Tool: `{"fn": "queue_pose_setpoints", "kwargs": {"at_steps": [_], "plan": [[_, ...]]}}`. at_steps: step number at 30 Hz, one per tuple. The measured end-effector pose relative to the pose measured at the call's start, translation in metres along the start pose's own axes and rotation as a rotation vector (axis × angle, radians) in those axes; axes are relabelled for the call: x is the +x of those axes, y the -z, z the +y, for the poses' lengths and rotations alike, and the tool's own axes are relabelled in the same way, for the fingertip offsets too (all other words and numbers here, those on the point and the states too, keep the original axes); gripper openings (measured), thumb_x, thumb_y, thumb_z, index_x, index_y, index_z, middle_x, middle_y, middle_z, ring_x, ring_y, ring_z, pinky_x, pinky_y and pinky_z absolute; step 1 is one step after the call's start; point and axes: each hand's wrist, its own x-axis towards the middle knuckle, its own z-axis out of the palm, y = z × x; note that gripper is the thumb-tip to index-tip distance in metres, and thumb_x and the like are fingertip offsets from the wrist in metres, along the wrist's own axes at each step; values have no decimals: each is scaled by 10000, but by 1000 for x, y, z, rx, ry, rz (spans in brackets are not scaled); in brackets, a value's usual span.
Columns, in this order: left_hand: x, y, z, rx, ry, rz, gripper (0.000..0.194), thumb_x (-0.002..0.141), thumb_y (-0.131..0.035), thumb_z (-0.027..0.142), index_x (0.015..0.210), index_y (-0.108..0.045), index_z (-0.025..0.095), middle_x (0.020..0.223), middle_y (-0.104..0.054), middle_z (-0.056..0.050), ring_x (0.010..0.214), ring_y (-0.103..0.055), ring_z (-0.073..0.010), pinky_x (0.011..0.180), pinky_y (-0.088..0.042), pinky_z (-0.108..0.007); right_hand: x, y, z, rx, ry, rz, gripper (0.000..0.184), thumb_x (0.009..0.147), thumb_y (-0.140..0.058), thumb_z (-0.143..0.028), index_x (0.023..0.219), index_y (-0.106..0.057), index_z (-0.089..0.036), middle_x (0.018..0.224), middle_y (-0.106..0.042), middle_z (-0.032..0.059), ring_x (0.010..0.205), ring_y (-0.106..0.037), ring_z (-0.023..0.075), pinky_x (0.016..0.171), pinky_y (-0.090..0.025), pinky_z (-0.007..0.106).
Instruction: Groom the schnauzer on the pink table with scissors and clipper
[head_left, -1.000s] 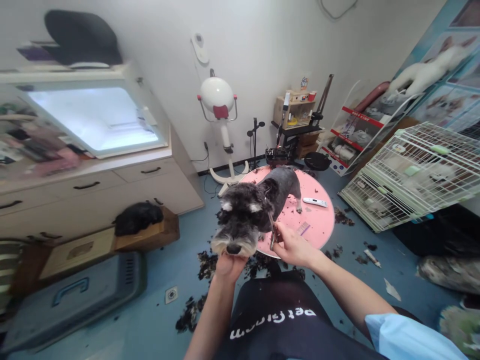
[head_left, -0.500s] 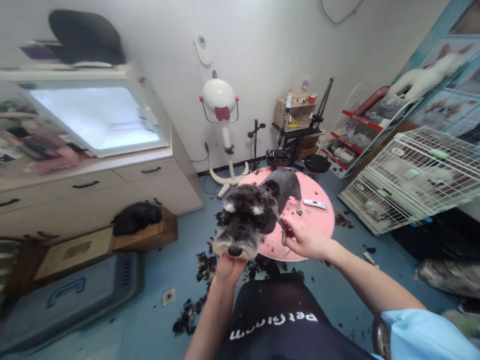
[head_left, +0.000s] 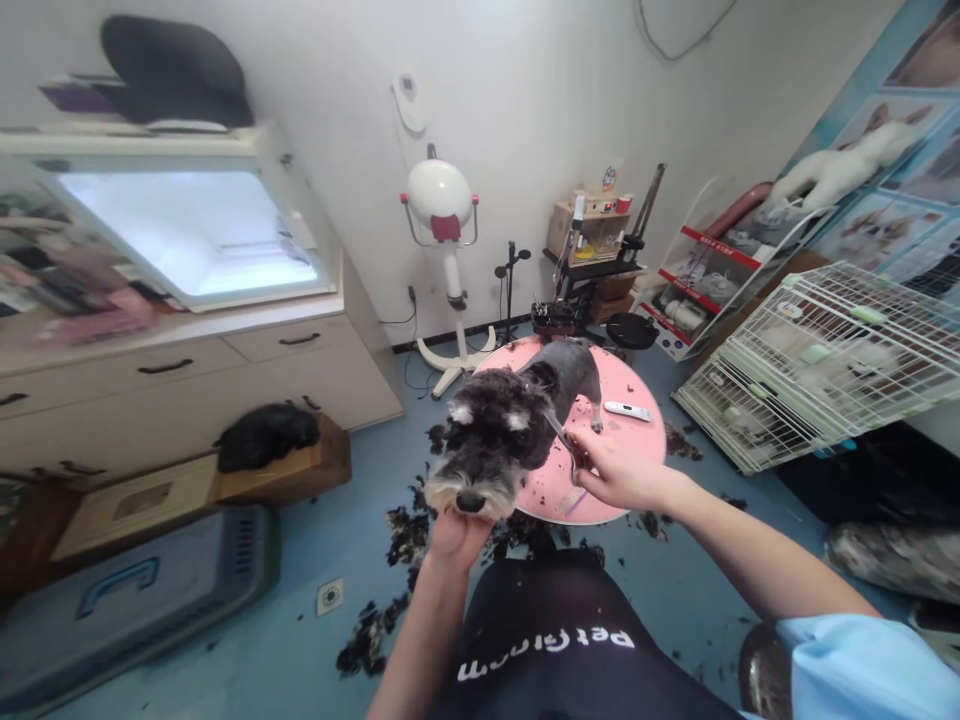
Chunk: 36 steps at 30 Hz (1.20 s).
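A grey and black dog with a bushy muzzle, likely a schnauzer [head_left: 484, 445], stands on a round pink table [head_left: 646, 446], facing me. My left hand [head_left: 457, 540] is closed under its chin, gripping the beard; most of the fingers are hidden beneath the muzzle. In my right hand [head_left: 613, 474] I hold metal scissors [head_left: 559, 430] by the handles, the blades pointing up at the side of the head by the cheek and ear. Behind that hand lies a white clipper [head_left: 628, 411]. A purplish comb [head_left: 576, 502] lies near the table's front edge.
Dark hair clumps [head_left: 409, 530] litter the blue floor. On the right stands a wire cage [head_left: 825, 360] with a white animal inside. A white stand dryer [head_left: 440, 200] is at the wall. On the left are a grey pet carrier [head_left: 180, 570] and a black animal [head_left: 266, 437] on a box.
My right hand and the scissors have shifted very slightly at the dog's cheek. The view has moved a little; my left hand stays under the chin.
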Motion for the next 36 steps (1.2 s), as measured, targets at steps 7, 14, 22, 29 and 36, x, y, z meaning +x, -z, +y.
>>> {"fn": "queue_pose_setpoints", "kwargs": {"at_steps": [7, 14, 22, 29, 36], "plan": [[1, 0, 0, -27, 1, 30, 483, 614, -895, 274, 1069, -733, 258, 952, -765, -39, 880, -713, -224, 803, -591, -348, -2, 1, 3, -6, 19, 17, 343, 797, -510, -160, 1138, -534, -181, 912, -641, 73, 803, -596, 199, 719, -470, 324], [1, 8, 1, -25, 11, 11, 487, 599, -903, 292, 1052, -725, 276, 1031, -760, -19, 916, -707, -214, 839, -582, -351, -3, 2, 3, -4, 11, -8, 359, 794, -534, -174, 1153, -529, -183, 909, -648, 65, 782, -599, 191, 691, -469, 309], [1, 13, 1, -25, 40, 2, 434, 620, -891, 296, 1025, -735, 278, 1018, -757, -17, 940, -696, -218, 824, -574, -341, -4, 1, 5, 28, 14, -14, 408, 787, -552, -176, 1193, -527, -193, 963, -666, 68, 799, -618, 186, 691, -483, 303], [0, 5, 3, 7, 47, 17, 504, 529, -933, 309, 998, -750, 270, 943, -755, -24, 849, -694, -215, 771, -589, -340, -4, 1, 4, 35, 7, -13, 396, 783, -539, -173, 1179, -515, -181, 949, -654, 70, 807, -614, 190, 701, -476, 311], [1, 14, 10, 43, 65, -8, 424, 574, -910, 297, 964, -748, 257, 996, -750, -31, 927, -688, -214, 844, -578, -331, 6, -8, 5, 103, 17, 27, 322, 777, -510, -147, 1096, -497, -189, 883, -621, 42, 774, -581, 174, 684, -450, 296]]}}
